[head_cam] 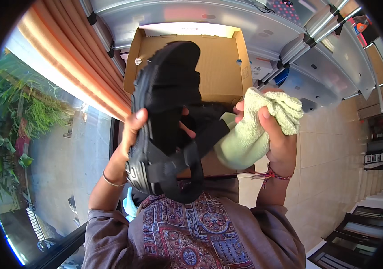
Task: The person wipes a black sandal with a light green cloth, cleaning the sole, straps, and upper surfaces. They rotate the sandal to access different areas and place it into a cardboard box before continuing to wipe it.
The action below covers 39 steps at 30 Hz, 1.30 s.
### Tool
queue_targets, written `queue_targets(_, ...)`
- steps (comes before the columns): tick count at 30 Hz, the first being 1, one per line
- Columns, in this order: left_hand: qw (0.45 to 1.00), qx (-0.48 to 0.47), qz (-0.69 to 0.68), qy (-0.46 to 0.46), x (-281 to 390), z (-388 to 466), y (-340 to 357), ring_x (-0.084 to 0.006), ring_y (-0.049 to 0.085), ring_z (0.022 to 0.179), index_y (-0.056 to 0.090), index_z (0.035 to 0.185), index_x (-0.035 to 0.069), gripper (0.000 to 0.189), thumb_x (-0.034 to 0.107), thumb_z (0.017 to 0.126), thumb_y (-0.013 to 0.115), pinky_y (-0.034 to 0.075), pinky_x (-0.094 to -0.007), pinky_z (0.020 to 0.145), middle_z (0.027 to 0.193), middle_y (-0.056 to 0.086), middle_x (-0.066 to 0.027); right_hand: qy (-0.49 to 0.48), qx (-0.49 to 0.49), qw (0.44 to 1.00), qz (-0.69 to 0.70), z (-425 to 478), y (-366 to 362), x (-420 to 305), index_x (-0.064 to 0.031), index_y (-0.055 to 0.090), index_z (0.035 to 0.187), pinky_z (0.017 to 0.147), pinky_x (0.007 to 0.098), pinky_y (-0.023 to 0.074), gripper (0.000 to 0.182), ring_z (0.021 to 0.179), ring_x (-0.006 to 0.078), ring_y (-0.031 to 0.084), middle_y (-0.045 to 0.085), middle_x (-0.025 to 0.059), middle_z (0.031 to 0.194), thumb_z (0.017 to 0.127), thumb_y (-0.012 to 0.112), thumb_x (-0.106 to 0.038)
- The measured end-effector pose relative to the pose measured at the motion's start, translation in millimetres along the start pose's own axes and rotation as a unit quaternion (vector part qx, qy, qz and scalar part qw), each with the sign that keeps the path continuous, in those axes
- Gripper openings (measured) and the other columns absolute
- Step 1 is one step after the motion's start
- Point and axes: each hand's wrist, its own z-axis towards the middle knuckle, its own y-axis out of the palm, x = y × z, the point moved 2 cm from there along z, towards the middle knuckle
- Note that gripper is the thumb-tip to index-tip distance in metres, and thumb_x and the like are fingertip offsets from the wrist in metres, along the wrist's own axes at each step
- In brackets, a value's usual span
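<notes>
My left hand [134, 126] grips a black strapped sandal [169, 90] by its side, thumb on the thick sole edge. The sandal is tilted on its side with the toe pointing away from me, and its loose straps hang towards my right. Some left fingertips show through the opening between the straps. In my right hand [275, 134] is a bunched pale green terry cloth [245, 144], whose lower part hangs beside the sandal's strap end. Beyond the sandal stands an open cardboard box [223, 67]; its near part is hidden by the sandal and cloth.
A translucent plastic shelving unit [184, 11] with metal poles rises behind the box. An orange curtain [77, 57] and a window with plants [27, 111] outside are at left. Tiled floor [322, 151] stretches to the right. A light blue cloth [129, 204] lies by my left side.
</notes>
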Motion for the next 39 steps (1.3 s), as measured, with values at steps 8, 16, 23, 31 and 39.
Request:
queue_targets(8, 0.989, 0.059, 0.136, 0.003, 0, -11, 27, -0.0279, 0.066, 0.106, 0.019, 0.155, -0.001, 0.105, 0.036, 0.078, 0.079, 0.052, -0.0391, 0.092, 0.133, 0.054, -0.0205, -0.337, -0.033, 0.881, -0.33, 10, 41, -19, -0.0021, 0.07, 0.101, 0.073, 0.0303, 0.0509, 0.025, 0.078, 0.017, 0.065, 0.07, 0.0068, 0.091, 0.078, 0.076, -0.006)
queue_targets(16, 0.965, 0.027, 0.236, 0.107, -2, -10, 29, -0.0286, 0.043, 0.136, 0.014, 0.157, 0.001, 0.118, 0.028, 0.068, 0.087, 0.028, -0.0393, 0.115, 0.142, 0.045, -0.0207, -0.504, 0.005, 0.729, -0.464, 15, 65, -32, -0.0025, 0.072, 0.091, 0.061, 0.0326, 0.0478, 0.029, 0.067, 0.0209, 0.063, 0.067, 0.0067, 0.08, 0.062, 0.078, -0.003)
queue_targets(23, 0.948, -0.012, 0.29, 0.13, -3, -8, 25, -0.0307, 0.043, 0.136, 0.008, 0.157, 0.001, 0.127, 0.026, 0.062, 0.089, 0.028, -0.04, 0.116, 0.143, 0.042, -0.0224, -0.463, -0.068, 0.744, -0.477, -1, 76, -45, -0.007, 0.068, 0.087, 0.062, 0.0344, 0.0483, 0.028, 0.067, 0.0219, 0.062, 0.061, 0.004, 0.076, 0.061, 0.075, -0.012)
queue_targets(31, 0.971, 0.008, 0.223, 0.081, -8, -11, 26, -0.0328, 0.043, 0.137, 0.007, 0.157, 0.0, 0.134, 0.04, 0.063, 0.093, 0.029, -0.0415, 0.116, 0.145, 0.039, -0.0243, -0.437, 0.05, 0.768, -0.465, 37, 53, -40, -0.0047, 0.067, 0.088, 0.065, 0.0402, 0.0481, 0.033, 0.074, 0.0307, 0.061, 0.062, 0.0084, 0.08, 0.06, 0.083, -0.011)
queue_targets(39, 0.953, 0.055, 0.279, 0.1, -11, -14, 22, -0.0276, 0.034, 0.146, 0.012, 0.158, 0.0, 0.12, 0.091, 0.079, 0.01, 0.025, -0.0421, 0.121, 0.157, 0.035, -0.0182, -0.472, -0.111, 0.708, -0.513, -12, 88, -4, -0.0061, 0.064, 0.091, 0.061, 0.0297, 0.0408, 0.02, 0.072, 0.0154, 0.057, 0.05, 0.0003, 0.076, 0.074, 0.067, -0.016)
